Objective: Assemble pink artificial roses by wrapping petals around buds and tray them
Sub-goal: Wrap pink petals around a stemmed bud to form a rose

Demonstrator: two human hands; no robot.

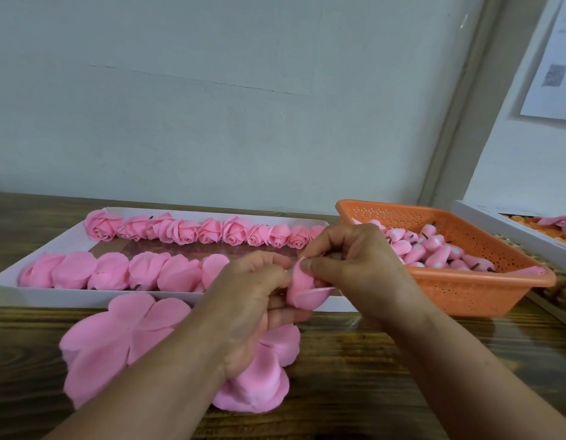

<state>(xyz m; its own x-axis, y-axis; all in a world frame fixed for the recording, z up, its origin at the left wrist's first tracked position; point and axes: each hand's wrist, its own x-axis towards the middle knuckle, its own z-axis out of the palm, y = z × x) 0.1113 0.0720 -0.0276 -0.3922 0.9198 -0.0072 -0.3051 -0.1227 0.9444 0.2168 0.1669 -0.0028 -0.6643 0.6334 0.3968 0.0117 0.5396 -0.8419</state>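
**Both hands on one half-wrapped rose**

From the head camera: your left hand (253,300) curls round the base of a pink foam rose in the making (302,289), and your right hand (348,258) pinches the top edge of its outer petal between thumb and fingers. You hold it just above the near wall of the long white cardboard tray (94,298). That tray carries a far row of finished pink roses (208,233) and a near row of pink roses lying on their sides (122,269). Loose flat pink petal sheets (116,338) lie on the dark wooden table (386,369) under your left wrist. To your right, the perforated orange plastic basket (465,289) holds pink buds (434,249).
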